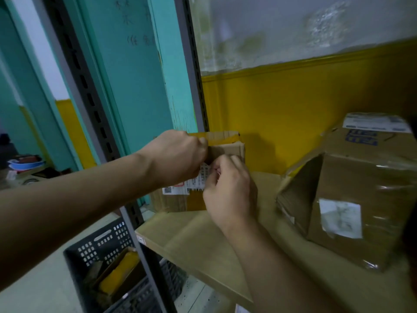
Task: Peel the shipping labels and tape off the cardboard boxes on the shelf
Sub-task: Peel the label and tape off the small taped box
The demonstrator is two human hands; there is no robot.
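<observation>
The single head-worn camera is looking forward and slightly downward, at close range, tilting across the shelf board (203, 245) toward the yellow-and-white wall (293, 98)

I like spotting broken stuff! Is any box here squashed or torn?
Yes. The big box on the right of the shelf looks battered: its left end gapes open with a bent flap, and its tape is wrinkled. The small box, gripped by the left hand while the right hand pinches its label, looks whole.
</observation>
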